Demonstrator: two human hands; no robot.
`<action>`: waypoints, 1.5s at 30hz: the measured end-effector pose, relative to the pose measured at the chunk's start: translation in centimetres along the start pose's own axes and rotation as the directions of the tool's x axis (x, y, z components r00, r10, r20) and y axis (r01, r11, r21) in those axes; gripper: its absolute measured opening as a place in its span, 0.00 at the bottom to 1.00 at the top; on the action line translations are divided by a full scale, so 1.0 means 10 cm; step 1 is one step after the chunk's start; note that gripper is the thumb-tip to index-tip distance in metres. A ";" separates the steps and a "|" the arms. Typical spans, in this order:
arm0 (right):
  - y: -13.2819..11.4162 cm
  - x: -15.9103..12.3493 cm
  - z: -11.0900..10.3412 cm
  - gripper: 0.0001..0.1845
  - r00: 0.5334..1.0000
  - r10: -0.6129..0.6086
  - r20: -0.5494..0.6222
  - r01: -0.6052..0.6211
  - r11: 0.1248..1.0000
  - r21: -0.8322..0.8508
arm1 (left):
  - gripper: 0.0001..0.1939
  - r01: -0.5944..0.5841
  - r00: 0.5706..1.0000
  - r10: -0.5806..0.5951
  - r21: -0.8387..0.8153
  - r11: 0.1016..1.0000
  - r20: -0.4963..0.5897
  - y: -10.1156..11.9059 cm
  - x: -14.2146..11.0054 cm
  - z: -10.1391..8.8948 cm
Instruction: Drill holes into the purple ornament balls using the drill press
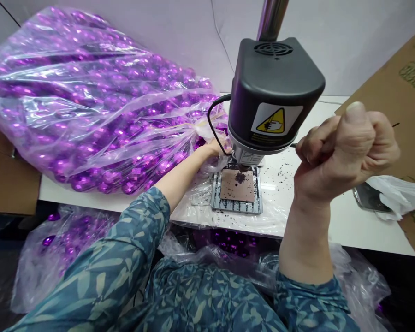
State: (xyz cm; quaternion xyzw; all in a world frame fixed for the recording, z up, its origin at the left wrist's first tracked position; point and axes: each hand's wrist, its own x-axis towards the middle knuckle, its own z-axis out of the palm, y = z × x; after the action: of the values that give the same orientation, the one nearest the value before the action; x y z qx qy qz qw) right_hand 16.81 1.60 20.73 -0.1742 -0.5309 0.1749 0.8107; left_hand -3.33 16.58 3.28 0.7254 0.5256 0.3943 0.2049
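A dark grey bench drill (275, 87) with a yellow warning label stands in the middle. My right hand (349, 143) is raised beside it, fingers wrapped round the drill's lever (293, 145). My left hand (218, 146) reaches to the mouth of a big clear plastic bag (124, 110) full of shiny purple faceted balls; the bag and the drill's cable hide its fingers. Below the drill head, a square copper-brown board (237, 189) with a small hole and a heap of dark shavings lies on a slotted metal base (217, 203).
Dark shavings are scattered over the white table (349, 226). A phone (370, 198) lies to the right, partly under white plastic (406, 196). Cardboard boxes stand at the right (383, 87) and left (10, 170). More purple balls in plastic (72, 240) hang below the table edge.
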 end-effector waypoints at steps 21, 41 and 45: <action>0.00 -0.05 0.00 0.29 1.000 -0.016 -0.015 0.016 1.000 0.006 | 0.23 0.046 0.957 -0.145 -0.359 0.932 -0.253 0.59 -1.54 -0.53; 0.01 -0.09 -0.04 0.27 0.999 -0.016 0.027 0.019 0.996 -0.082 | 0.27 0.053 0.983 -0.092 -0.240 0.969 -0.157 0.67 -1.99 0.15; -0.02 -0.10 -0.04 0.27 0.999 0.012 0.034 -0.007 0.991 -0.130 | 0.28 0.175 0.968 -0.233 -0.414 0.893 -0.091 0.57 -1.85 0.20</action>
State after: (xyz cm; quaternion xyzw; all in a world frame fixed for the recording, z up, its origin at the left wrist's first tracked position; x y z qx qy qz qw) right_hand 16.80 0.96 19.90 -0.2261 -0.5544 0.1468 0.7874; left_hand -0.88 -2.39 -0.44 0.5792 0.5194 0.5197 0.3531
